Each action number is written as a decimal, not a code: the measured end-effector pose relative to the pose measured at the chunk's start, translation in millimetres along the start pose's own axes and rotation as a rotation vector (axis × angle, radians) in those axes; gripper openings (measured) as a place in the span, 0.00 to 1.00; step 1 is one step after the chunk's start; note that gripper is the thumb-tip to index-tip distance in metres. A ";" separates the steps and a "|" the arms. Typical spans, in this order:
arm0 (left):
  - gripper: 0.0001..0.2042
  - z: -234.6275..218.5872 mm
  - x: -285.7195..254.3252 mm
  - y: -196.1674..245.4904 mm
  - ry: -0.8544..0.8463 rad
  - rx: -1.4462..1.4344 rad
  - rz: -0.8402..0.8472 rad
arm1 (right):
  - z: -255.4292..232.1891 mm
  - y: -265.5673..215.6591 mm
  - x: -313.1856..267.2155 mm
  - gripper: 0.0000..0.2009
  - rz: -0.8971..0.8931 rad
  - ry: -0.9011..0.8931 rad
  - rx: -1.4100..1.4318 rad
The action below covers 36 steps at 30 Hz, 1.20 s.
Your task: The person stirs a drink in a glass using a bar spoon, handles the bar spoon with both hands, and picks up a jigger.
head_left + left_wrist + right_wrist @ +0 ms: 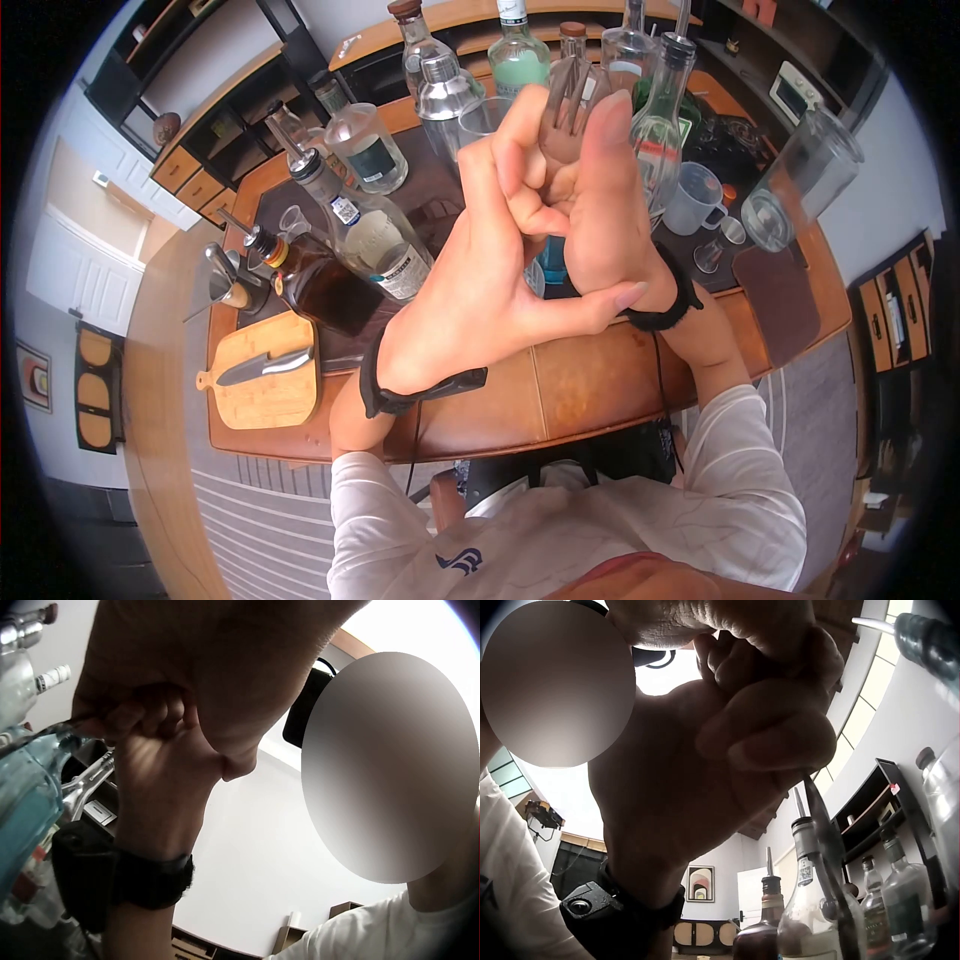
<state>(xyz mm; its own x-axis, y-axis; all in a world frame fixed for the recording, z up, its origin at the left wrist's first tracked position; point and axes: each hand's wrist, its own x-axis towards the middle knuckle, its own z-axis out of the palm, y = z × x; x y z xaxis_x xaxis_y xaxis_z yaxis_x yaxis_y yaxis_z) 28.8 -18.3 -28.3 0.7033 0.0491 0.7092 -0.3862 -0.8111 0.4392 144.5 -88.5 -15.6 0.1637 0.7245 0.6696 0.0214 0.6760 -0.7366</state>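
Note:
Both hands are raised together above the table. In the head view the left hand (470,270) has curled fingers, and its thumb reaches across to the base of the right palm. The right hand (610,200) has its thumb up and its other fingers curled against the left's. A thin pronged metal utensil (575,110) shows where the fingers meet, pointing away; its type is unclear. Its dark shaft (829,840) runs down from the fingers in the right wrist view. Both hands appear to grip it, though overlapping fingers hide the exact hold.
Bottles stand around: a dark one (325,285), a clear one (375,245), a green one (518,60). A metal shaker (440,95), measuring jug (693,200), jigger (718,247) and large glass (800,185) stand there too. A knife (265,366) lies on a wooden board (265,405).

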 end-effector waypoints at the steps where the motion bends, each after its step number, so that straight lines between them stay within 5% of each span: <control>1: 0.55 6.1 0.8 -3.1 0.066 -0.183 0.024 | 1.0 0.0 -0.4 0.30 0.000 -0.001 0.000; 3: 0.54 9.6 -0.4 -7.7 0.132 -0.365 0.048 | 3.5 0.5 -0.8 0.32 -0.014 0.025 -0.007; 7: 0.56 -2.2 -5.1 1.0 0.000 -0.042 -0.047 | 3.3 -1.8 0.5 0.32 -0.053 0.025 -0.071; 9: 0.60 -4.3 -6.1 5.4 -0.038 0.022 -0.111 | 3.1 -9.2 1.2 0.38 0.088 -0.003 -0.186; 12: 0.59 -2.8 -6.6 5.6 -0.013 0.015 -0.095 | 2.9 -3.0 0.2 0.33 -0.044 -0.004 -0.058; 27: 0.60 -2.6 -6.4 3.8 0.001 0.024 -0.096 | 3.6 -14.4 2.0 0.34 -0.013 -0.043 0.037; 29: 0.54 -3.8 -3.7 5.9 0.010 0.062 -0.042 | 5.2 -6.8 -0.4 0.34 -0.015 -0.007 -0.018; 36: 0.57 -4.5 -9.7 11.7 -0.027 0.044 -0.144 | 2.9 -11.6 -4.4 0.34 0.011 -0.005 -0.173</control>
<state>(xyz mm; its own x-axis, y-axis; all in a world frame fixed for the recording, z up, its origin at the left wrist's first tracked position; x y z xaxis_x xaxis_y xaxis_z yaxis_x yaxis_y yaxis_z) 14.7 -25.7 -27.6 0.7657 0.1519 0.6251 -0.2537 -0.8217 0.5104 140.7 -99.1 -9.7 0.1603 0.7325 0.6617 0.1891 0.6351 -0.7489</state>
